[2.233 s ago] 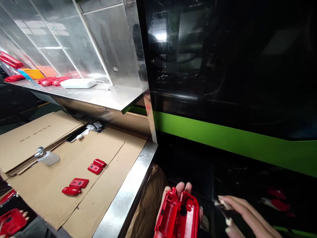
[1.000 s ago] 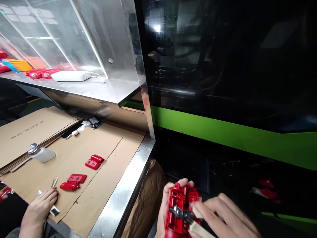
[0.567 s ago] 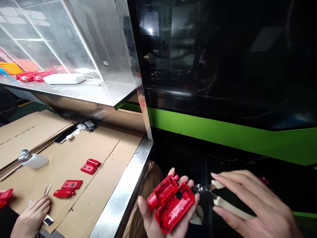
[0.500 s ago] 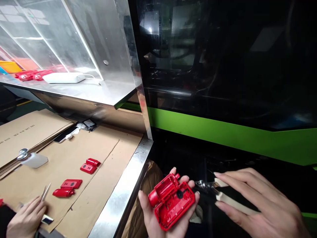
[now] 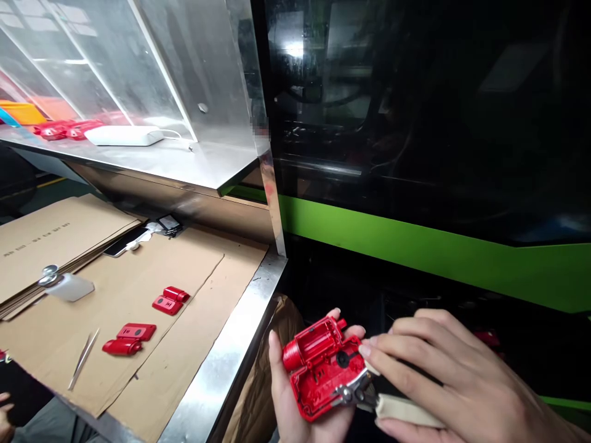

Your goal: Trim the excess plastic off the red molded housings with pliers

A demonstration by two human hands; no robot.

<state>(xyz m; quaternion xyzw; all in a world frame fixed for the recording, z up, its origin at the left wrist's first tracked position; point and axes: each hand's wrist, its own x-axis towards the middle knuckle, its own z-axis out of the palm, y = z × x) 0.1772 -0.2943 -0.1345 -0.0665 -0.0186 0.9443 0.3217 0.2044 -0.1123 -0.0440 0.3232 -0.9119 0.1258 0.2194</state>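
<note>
Cradled in my left hand (image 5: 282, 389) is a red plastic housing (image 5: 310, 389), its hollow inside facing up. One side is a round, threaded barrel; beside it lies a shallow rectangular compartment with a black round part. My right hand (image 5: 455, 375) grips a pair of nippers (image 5: 409, 411) by the cream handles. Their metal jaws reach the lower right rim of the housing; whether they bite on the plastic I cannot tell.
Two red housings (image 5: 129, 339) (image 5: 170, 300) lie on the cardboard-covered table (image 5: 194, 332), near tweezers (image 5: 84, 358) and a white bottle (image 5: 74, 287). A metal shelf (image 5: 203, 166) overhangs the back. Another person's hand (image 5: 4, 415) shows at lower left. A dark machine panel (image 5: 415, 123) stands ahead.
My right hand has brought the nippers left, onto the housing's rim. The other person's hand has let go of the tweezers and drawn back to the lower left. The view has shifted slightly.
</note>
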